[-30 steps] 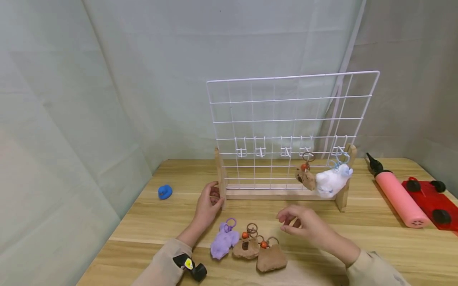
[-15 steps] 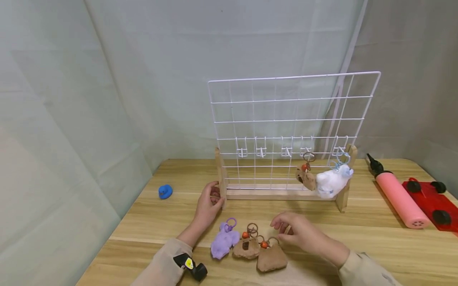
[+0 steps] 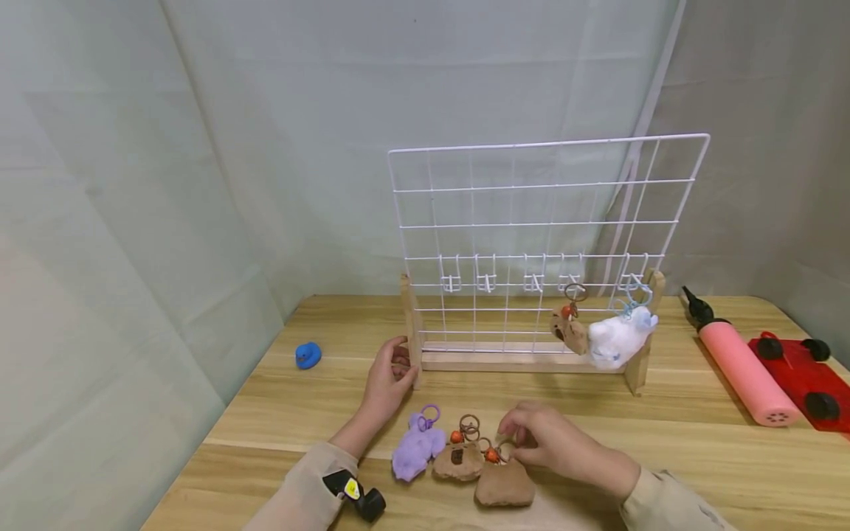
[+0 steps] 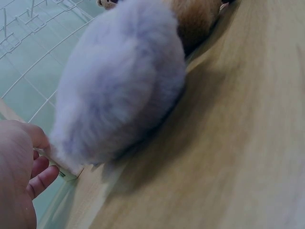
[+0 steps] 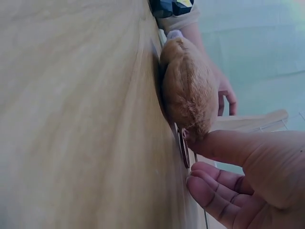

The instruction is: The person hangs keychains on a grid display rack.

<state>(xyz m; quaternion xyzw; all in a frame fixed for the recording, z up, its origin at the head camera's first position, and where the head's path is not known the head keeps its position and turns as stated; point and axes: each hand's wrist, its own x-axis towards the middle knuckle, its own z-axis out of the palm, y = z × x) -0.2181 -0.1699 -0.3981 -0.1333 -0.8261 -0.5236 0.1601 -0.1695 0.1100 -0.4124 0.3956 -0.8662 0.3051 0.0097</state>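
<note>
My left hand (image 3: 387, 380) holds the left wooden post (image 3: 412, 317) of the white wire grid rack (image 3: 505, 221), fingers curled at its edge. My right hand (image 3: 547, 439) is at the ring of a brown plush keychain (image 3: 505, 483) lying on the table. In the right wrist view its thumb (image 5: 224, 147) touches the plush near the metal ring (image 5: 184, 151), with a gap between thumb and fingertips. Left of that keychain lie another brown plush keychain (image 3: 458, 462) and a purple plush keychain (image 3: 417, 448). The purple one fills much of the left wrist view.
Several white hooks (image 3: 486, 282) line the grid. A brown plush keychain (image 3: 569, 332) and a white plush keychain (image 3: 620, 338) hang at its right. A blue rubber duck (image 3: 308, 355) sits left; a pink pump (image 3: 747, 372) and red wheeled toy (image 3: 800, 376) lie right.
My right hand has moved left and down to the ring of the rightmost brown keychain on the table. The left hand has stayed at the rack's post.
</note>
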